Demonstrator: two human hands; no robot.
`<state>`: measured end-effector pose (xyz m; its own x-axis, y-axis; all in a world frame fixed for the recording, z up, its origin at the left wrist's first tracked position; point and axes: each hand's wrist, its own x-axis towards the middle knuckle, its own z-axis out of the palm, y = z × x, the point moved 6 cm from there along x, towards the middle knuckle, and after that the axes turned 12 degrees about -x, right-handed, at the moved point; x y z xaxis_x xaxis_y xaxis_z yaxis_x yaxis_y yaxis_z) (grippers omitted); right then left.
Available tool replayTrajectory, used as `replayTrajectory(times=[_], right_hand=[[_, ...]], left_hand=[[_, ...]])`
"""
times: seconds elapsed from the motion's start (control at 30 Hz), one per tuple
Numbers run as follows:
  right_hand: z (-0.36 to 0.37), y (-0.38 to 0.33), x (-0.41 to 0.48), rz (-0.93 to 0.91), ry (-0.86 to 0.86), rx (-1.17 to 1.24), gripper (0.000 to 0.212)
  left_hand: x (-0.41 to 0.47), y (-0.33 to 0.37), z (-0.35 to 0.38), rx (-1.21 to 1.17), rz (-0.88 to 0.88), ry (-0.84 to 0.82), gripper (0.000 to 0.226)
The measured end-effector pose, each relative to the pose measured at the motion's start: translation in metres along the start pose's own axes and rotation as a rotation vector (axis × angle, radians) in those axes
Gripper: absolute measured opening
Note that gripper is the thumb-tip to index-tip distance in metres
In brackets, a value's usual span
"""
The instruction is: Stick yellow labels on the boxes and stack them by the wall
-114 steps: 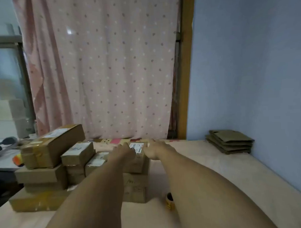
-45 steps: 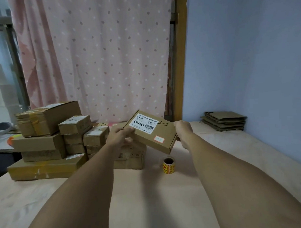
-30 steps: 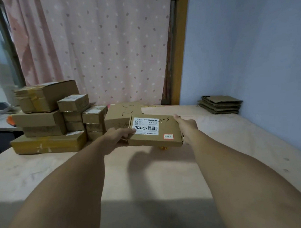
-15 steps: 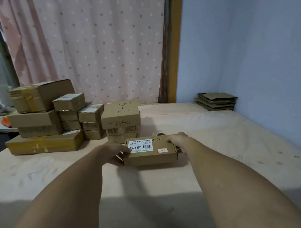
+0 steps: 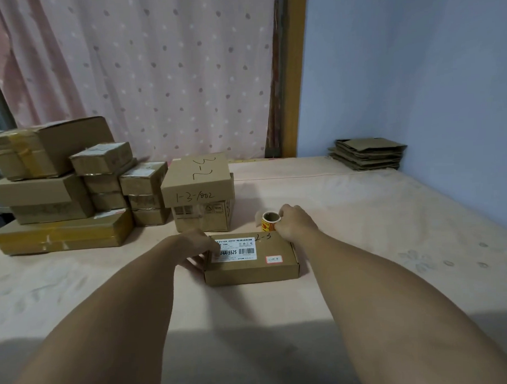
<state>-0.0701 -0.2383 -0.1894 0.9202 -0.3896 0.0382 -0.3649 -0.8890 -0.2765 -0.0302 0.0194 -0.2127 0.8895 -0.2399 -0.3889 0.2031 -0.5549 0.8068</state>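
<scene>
A flat brown box (image 5: 250,266) marked "2-3", with a white barcode label and a small red sticker, lies on the pale pink surface in front of me. My left hand (image 5: 195,247) rests against its left end, fingers over the label's edge. Just behind the box stands a roll of yellow labels (image 5: 269,222). My right hand (image 5: 294,223) touches the roll's right side with curled fingers. A pile of brown boxes (image 5: 74,192) stands at the left, and a box marked "1-3-1002" (image 5: 199,183) tops a short stack behind my left hand.
A stack of flattened cardboard (image 5: 367,154) lies in the far right corner against the blue wall (image 5: 414,71). A pink dotted curtain (image 5: 156,74) hangs behind the boxes. The pink surface (image 5: 391,230) stretches wide to the right.
Both hands lifted the flat box off the short stack, brought it towards me and set it down. My right hand then left the box and reached back to the label roll.
</scene>
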Motion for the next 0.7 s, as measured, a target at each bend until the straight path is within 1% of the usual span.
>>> replayTrajectory(times=[0.1,0.17,0.23,0.33,0.4,0.43,0.5,0.6,0.63,0.7], right_hand=[[0.004,-0.011,0.011,-0.091,0.073,-0.127,0.037],[0.010,-0.013,0.018,-0.116,0.063,-0.173,0.038],[0.015,-0.014,0.024,-0.129,0.056,-0.200,0.040],[0.020,-0.011,0.030,-0.114,0.086,-0.189,0.038],[0.023,-0.007,0.035,-0.092,0.092,-0.156,0.032],[0.023,-0.006,0.037,-0.089,0.094,-0.121,0.029],[0.020,-0.005,0.039,-0.101,0.110,-0.024,0.026],[0.011,-0.010,0.039,-0.076,0.113,0.091,0.023],[0.007,-0.012,0.040,-0.040,0.092,0.140,0.023],[-0.002,-0.014,0.044,0.020,0.011,0.327,0.020]], left_hand=[[0.013,0.011,0.005,0.021,0.129,0.088,0.021],[0.018,0.019,0.008,0.176,0.256,0.186,0.018],[0.021,0.025,0.011,0.337,0.356,0.273,0.024],[0.021,0.039,0.019,0.499,0.483,0.308,0.021],[0.021,0.051,0.027,0.559,0.556,0.315,0.018],[0.020,0.057,0.031,0.577,0.588,0.317,0.020],[0.018,0.071,0.039,0.630,0.661,0.317,0.034],[0.016,0.093,0.054,0.728,0.815,0.286,0.065],[0.016,0.100,0.060,0.750,0.851,0.257,0.074],[0.020,0.112,0.068,0.784,0.886,0.197,0.085]])
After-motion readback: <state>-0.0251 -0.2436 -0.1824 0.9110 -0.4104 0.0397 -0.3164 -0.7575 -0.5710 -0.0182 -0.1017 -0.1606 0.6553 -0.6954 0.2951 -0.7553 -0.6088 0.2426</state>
